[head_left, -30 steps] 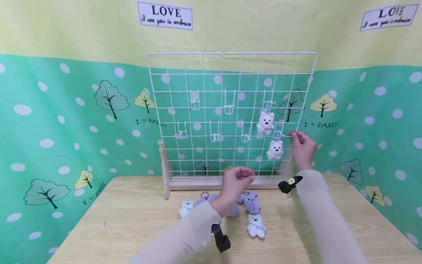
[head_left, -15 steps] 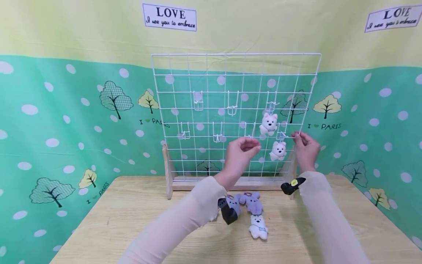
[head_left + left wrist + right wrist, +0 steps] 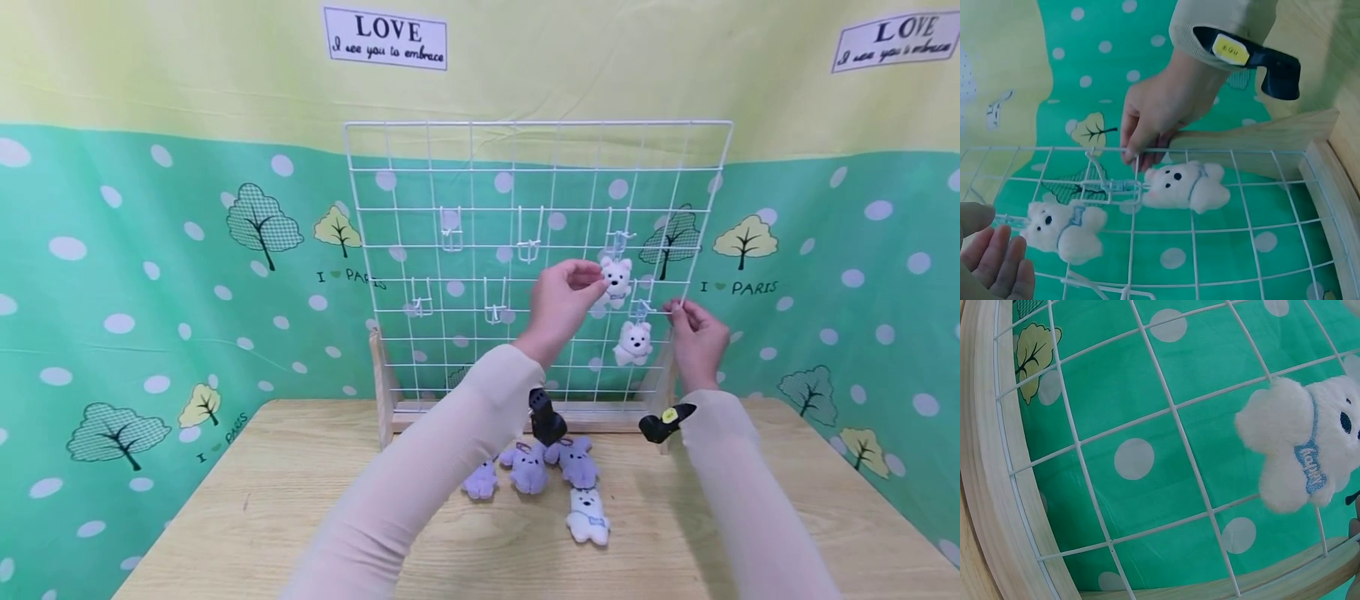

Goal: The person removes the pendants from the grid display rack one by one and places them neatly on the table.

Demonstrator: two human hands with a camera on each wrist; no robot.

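Left hand (image 3: 564, 304): I am seeing its thumb and fingers standing apart in a loose curve, holding nothing visible, reaching close to the upper white plush (image 3: 618, 282); whether they are touching it, I cannot tell. 
Right hand (image 3: 699, 342): its thumb and forefinger are pinching the right edge of the wire grid (image 3: 538, 124). 
Upper white plush: it is hanging from a hook on the grid's right side. 
Lower white plush (image 3: 633, 344): it is hanging just below, near the right hand. 
On the wooden table (image 3: 225, 500): three purple plushes (image 3: 528, 472) are lying side by side, and one white plush (image 3: 588, 523) is lying nearer the camera.
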